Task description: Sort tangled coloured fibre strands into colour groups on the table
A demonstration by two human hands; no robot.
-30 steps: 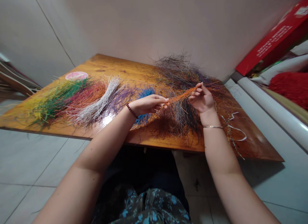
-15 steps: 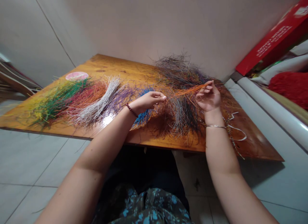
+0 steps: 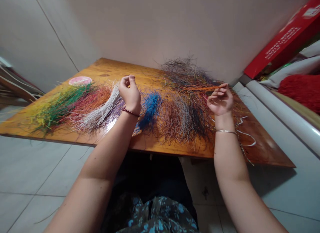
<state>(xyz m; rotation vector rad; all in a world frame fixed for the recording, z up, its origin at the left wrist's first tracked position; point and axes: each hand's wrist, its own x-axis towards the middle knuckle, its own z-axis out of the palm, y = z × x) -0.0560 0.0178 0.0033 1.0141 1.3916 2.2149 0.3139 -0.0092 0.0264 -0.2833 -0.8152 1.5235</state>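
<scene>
My right hand (image 3: pixel 221 99) pinches one end of a thin bundle of orange strands (image 3: pixel 197 88), whose loose ends point left over the dark tangled pile (image 3: pixel 183 67). Above the top end of the white strand bundle (image 3: pixel 100 109), my left hand (image 3: pixel 130 92) is raised with its fingers curled to a pinch; whatever is in them, if anything, is too small to see. Blue strands (image 3: pixel 151 107) lie just right of that hand, and purple strands (image 3: pixel 115 111) are partly covered by my left wrist. Brown and grey strands (image 3: pixel 178 118) spread between my two arms.
Yellow strands (image 3: pixel 41 109), green strands (image 3: pixel 67 101) and red-orange strands (image 3: pixel 88 101) lie at the left of the wooden table (image 3: pixel 140 144). A pink round disc (image 3: pixel 80 80) is behind them. White string (image 3: pixel 246 134) lies at right, near a red box (image 3: pixel 280 39) and rolls beyond the table.
My left hand has moved left and up, away from the orange strands, to above the white bundle. My right hand keeps the orange strands and has shifted slightly right.
</scene>
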